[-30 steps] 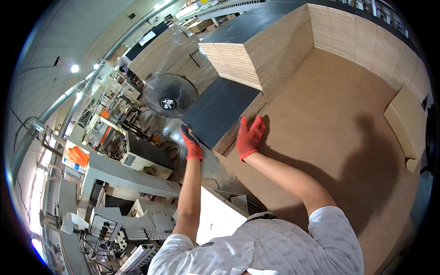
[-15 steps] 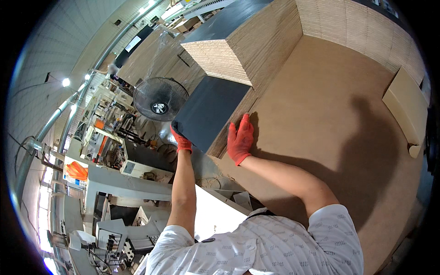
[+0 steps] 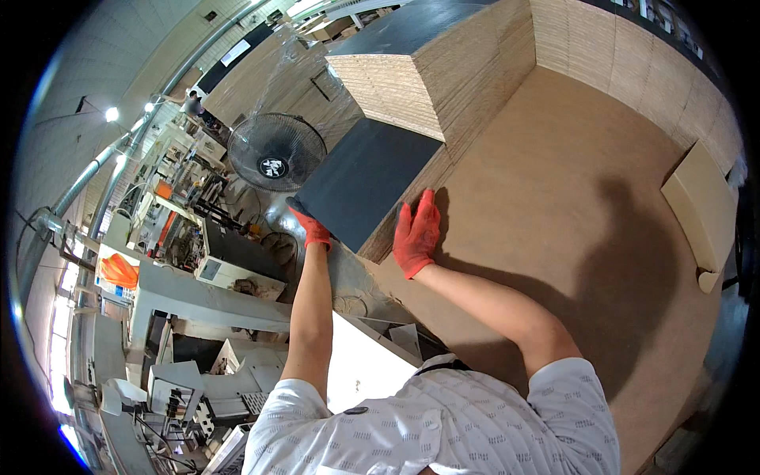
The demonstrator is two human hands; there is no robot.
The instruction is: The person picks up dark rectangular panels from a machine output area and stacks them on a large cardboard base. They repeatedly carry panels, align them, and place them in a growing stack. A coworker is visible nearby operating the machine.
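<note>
The left hand [image 3: 315,231], in a red work glove, has its grip closed around the near left corner of a dark grey panel [image 3: 360,178] — fingers curled over the corner edge, thumb side hidden beneath. The right hand [image 3: 417,234], gloved the same red, is not clasped on anything: it lies open and flat, fingers together, pressed against the near right edge of that panel where the edge meets the broad brown board [image 3: 570,237] beside it.

The dark panel is the top sheet of a low stack of boards [image 3: 396,229], its pale layered edge showing just under the right hand. It lies flat, its far end butting against a much taller stack of pale panels [image 3: 427,87] with a dark top sheet of its own. To the right, the brown board spreads wide as a surface, with a small tan board [image 3: 701,210] lying on it near the far right edge, well apart from both hands.

Beyond the left hand, lower down, stands a round black floor fan [image 3: 276,150], and past it a row of grey workshop machines [image 3: 198,285] — one draped with an orange cloth [image 3: 119,271]. The person's patterned white shirt [image 3: 435,427] fills the lower edge.
</note>
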